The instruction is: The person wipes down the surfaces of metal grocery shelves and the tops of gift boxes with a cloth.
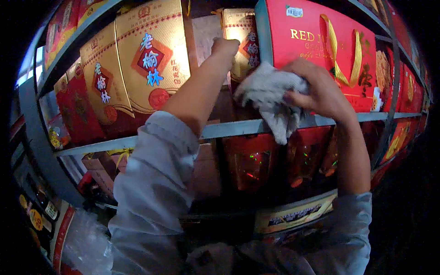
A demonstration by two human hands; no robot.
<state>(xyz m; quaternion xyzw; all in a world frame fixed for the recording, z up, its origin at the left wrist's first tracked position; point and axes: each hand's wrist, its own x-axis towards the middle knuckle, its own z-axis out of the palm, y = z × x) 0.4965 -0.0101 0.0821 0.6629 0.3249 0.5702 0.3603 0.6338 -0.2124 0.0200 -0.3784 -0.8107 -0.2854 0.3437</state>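
Observation:
My left hand (224,51) reaches up to a gold gift box (247,51) set back on the shelf. Its fingers curl at the box's left edge and are partly hidden. My right hand (321,85) is closed on a crumpled grey-white cloth (275,89), which hangs over the shelf's front edge. The cloth lies in front of the lower left corner of a large red gift box (316,46) with gold ribbon handles. The right hand is slightly blurred.
Large gold and red boxes (151,59) stand to the left, beside my left forearm. A pale metal shelf edge (229,129) runs below my hands. Dark red boxes (250,158) fill the lower shelf. Clear plastic wrapping (87,243) and bottles (46,206) are at lower left.

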